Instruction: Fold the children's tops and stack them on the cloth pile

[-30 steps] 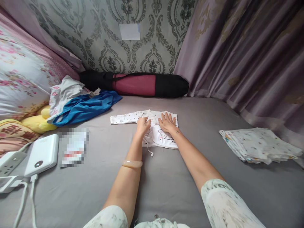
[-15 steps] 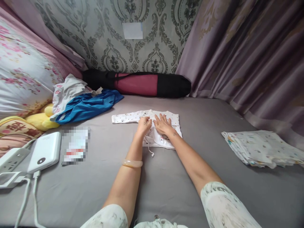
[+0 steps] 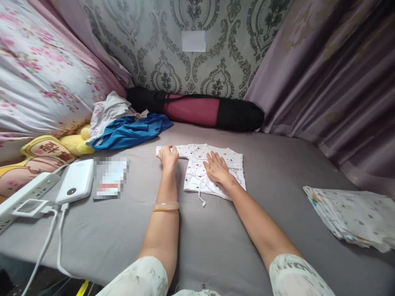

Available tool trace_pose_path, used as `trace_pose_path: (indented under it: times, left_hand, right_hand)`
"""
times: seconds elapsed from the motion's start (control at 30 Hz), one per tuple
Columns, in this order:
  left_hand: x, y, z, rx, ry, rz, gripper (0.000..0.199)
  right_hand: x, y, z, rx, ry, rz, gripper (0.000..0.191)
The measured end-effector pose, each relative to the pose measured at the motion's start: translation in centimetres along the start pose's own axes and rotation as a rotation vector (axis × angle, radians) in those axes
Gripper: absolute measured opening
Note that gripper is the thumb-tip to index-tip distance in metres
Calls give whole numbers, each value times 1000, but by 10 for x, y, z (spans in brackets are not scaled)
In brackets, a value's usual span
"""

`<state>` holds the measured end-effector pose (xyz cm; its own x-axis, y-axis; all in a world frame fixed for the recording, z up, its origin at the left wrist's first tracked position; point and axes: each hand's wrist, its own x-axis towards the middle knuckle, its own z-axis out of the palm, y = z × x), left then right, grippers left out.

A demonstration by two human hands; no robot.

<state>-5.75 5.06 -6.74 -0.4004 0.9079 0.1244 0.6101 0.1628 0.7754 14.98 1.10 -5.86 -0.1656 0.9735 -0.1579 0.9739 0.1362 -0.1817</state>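
Observation:
A small white printed baby shirt (image 3: 197,164) lies flat on the grey sheet, its one visible sleeve stretched out to the left and a white tie string hanging from its lower edge. My left hand (image 3: 168,158) is at the cuff end of that sleeve, fingers closed on it. My right hand (image 3: 217,168) rests palm down on the shirt's body with fingers spread, covering part of the print. The shirt's other sleeve is not seen sticking out on the right.
Folded white printed cloths (image 3: 352,213) lie at the right. At the left are a power bank (image 3: 76,181), a power strip (image 3: 31,197), cables, a blurred packet (image 3: 111,177), blue cloth (image 3: 129,130) and a yellow plush (image 3: 75,142). A black and red bag (image 3: 194,109) lies along the wall.
My left hand has moved left from the shirt's chest to the sleeve's cuff. My right hand still lies on the shirt. The whole view has turned slightly left.

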Motion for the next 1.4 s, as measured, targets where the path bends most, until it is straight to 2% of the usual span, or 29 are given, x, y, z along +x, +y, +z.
trace_pose_path:
  times: [0.1,0.17,0.27,0.37,0.5,0.6,0.73,0.83,0.93,1.07,1.13,1.23,1.4]
  left_hand:
    - [-2,0,-8,49,143,-221,33]
    - [-3,2,-11,53,201,-298,35]
    - [-3,3,-14,91,268,-378,37]
    - [-2,3,-14,137,288,-418,39]
    - [1,2,-12,198,290,-422,38]
    - [2,2,-10,225,311,-449,35]
    - [6,0,-10,180,351,-452,17]
    - [15,-3,-10,-32,384,-401,9]
    - [27,-5,-10,-469,398,-406,9]
    - [36,0,-10,-1104,323,-503,7]
    - [35,4,-11,-1317,256,-482,8]
    - [31,11,-14,-1495,129,-392,14]
    - [23,22,-16,-1612,-20,-326,14]
  right_hand:
    - [3,0,-8,4,-35,0,62]
    - [6,-1,-14,3,-35,6,60]
    - [13,-7,-22,-29,75,-17,52]
    - [24,-17,-25,-26,180,-111,42]
    - [44,-31,-21,52,158,-204,40]
    - [56,-38,-15,84,148,-202,37]
    - [64,-43,-12,92,118,-153,35]
    - [66,-45,-13,77,65,-125,39]
    - [66,-47,-15,64,8,-107,50]
    - [65,-49,-23,52,-75,-99,62]
    - [67,-52,-27,49,-121,-88,68]
    - [72,-58,-32,46,-179,-46,76]
    - [78,-65,-36,79,-215,19,82]
